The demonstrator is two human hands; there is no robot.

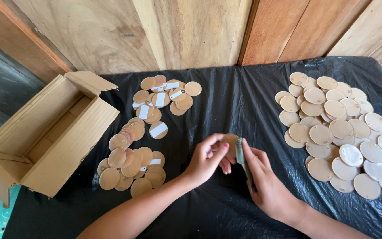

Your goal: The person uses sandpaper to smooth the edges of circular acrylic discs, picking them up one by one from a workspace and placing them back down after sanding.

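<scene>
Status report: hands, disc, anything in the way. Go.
Left hand pinching wooden disc. Right hand gripping dark stick against it. Disc piles either side, nothing blocking.

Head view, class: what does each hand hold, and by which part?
The left hand pinches a round tan disc by its edge. The right hand grips a slim dark green tool along its shaft.

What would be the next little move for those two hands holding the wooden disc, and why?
Probably press the dark green stick in the right hand against the round disc pinched by the left hand. The stick's tip sits right at the disc's edge, and labelled discs lie on the left, plain discs on the right.
</scene>
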